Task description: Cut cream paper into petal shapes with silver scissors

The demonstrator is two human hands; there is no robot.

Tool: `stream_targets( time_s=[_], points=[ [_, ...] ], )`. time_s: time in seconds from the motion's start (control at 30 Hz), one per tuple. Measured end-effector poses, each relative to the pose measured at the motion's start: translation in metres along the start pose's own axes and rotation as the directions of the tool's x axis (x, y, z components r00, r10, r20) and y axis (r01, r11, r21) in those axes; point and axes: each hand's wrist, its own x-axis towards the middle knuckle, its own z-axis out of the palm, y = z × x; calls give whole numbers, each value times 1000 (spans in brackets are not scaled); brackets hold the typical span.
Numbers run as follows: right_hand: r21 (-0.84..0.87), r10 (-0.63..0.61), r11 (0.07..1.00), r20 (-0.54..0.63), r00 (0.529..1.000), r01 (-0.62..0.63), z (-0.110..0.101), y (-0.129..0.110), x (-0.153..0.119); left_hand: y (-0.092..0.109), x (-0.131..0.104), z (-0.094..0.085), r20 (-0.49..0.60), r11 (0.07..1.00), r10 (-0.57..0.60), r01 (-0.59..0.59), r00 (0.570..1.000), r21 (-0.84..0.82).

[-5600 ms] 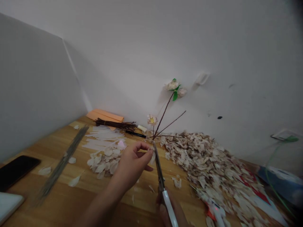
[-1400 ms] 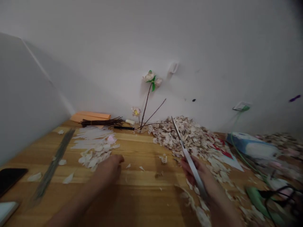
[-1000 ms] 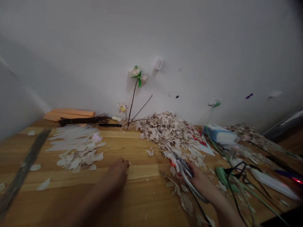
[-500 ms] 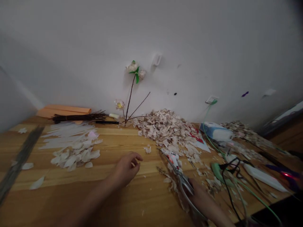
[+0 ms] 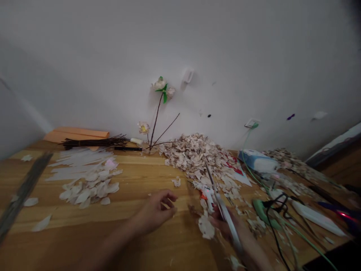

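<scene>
From here I see one pair of scissors (image 5: 227,215) in the right hand (image 5: 243,234), whose fingers close round the handles; the blades point forward over the edge of the large petal heap (image 5: 194,150). The left hand (image 5: 156,211) hovers half open above the desk (image 5: 183,248), fingers curled, thumb apart; I can't tell whether it pinches a scrap. Just beside the scissors lies one glue gun (image 5: 209,198).

Farther back, four brown stems (image 5: 157,117) rise from what looks like one small clear dish (image 5: 153,152): I count two blooms on the tallest, one on the shortest, two stems bare. To the left I have one smaller petal pile (image 5: 90,188), one stick bundle (image 5: 93,142) and one black pen (image 5: 128,148). At the right sits one blue-and-white pack (image 5: 261,161), its contents hidden from me.
</scene>
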Motion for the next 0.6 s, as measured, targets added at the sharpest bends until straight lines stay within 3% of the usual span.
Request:
stream_targets(
  time_s=[0.03,0.1,0.23,0.33,0.43,0.6],
  points=[
    [72,42,996,73,996,-47,11,-9,1,3,-3,2,56,995,-5,11,998,-102],
    [157,32,987,57,998,-40,33,-25,4,9,-7,6,131,965,-2,36,991,-258],
    [236,-71,971,149,986,35,76,-50,11,8,-3,5,102,916,-3,44,995,-399],
    [300,-122,951,147,981,74,101,-60,17,4,7,-3,-69,902,-90,52,994,-430],
    [333,-175,937,187,966,105,117,-62,26,2,14,-13,-262,909,-119,-1,958,-416],
    [333,-215,935,254,943,124,138,-56,40,-3,17,-22,-552,953,-88,-92,829,-290]
  ],
)
